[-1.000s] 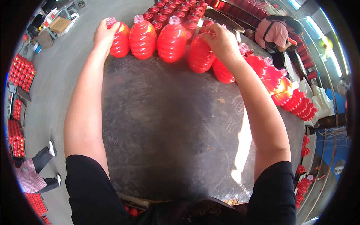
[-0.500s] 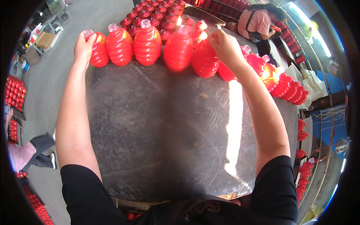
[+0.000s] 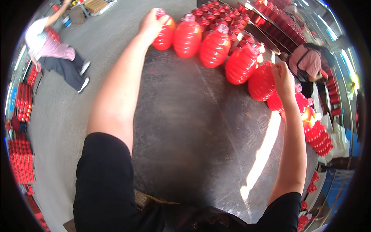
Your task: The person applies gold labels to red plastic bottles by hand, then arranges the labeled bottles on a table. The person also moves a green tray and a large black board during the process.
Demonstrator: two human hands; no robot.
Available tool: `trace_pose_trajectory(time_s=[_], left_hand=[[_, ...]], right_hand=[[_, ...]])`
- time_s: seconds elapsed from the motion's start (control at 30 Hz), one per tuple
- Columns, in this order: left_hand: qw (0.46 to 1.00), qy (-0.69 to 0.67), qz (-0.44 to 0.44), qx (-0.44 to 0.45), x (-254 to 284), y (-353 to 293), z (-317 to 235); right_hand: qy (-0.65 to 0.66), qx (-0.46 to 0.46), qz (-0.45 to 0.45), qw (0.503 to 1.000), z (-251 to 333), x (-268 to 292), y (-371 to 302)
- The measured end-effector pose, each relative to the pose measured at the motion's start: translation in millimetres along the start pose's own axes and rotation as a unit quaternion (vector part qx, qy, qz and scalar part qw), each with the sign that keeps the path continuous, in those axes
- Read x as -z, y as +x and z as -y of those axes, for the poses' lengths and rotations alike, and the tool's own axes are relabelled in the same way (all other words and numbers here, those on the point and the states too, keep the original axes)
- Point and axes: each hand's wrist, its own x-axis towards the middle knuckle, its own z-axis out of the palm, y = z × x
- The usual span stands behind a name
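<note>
Red ribbed bottles with clear necks stand in a row along the far edge of a dark table (image 3: 181, 127). My left hand (image 3: 151, 25) pinches the neck of the leftmost bottle (image 3: 164, 35), its fingers closed. Three upright bottles, including a middle bottle (image 3: 215, 47), stand between my hands. At the right, my right hand (image 3: 285, 82) is closed round the top of another red bottle (image 3: 261, 82), whose neck is hidden by the fingers. More bottles, one with a sunlit yellow patch (image 3: 308, 118), continue beyond my right forearm.
Behind the row are many red lidded containers (image 3: 210, 16) in close ranks. A person in a pink top (image 3: 305, 60) bends at the far right. Another person (image 3: 58, 50) stands on the grey floor (image 3: 104, 50) at the left, near stacks of red goods (image 3: 21, 160).
My view has turned to the left, so the table and row appear farther right. Both hands keep their hold on the same bottles. The person at the left shows more fully.
</note>
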Motion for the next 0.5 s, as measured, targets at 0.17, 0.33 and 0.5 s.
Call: trace_pose_trajectory(time_s=[0.17,0.33,0.5], left_hand=[[0.999,0.043,-0.011,-0.005,2,-6,-9],[0.995,0.097,0.000,0.005,6,-7,-24],[0.997,0.079,0.009,0.006,6,-5,-21]], right_hand=[[0.006,-0.018,0.024,1.000,0,2,-2],[-0.005,-0.025,0.040,0.999,-3,2,0],[-0.003,0.001,0.038,0.999,-4,3,0]])
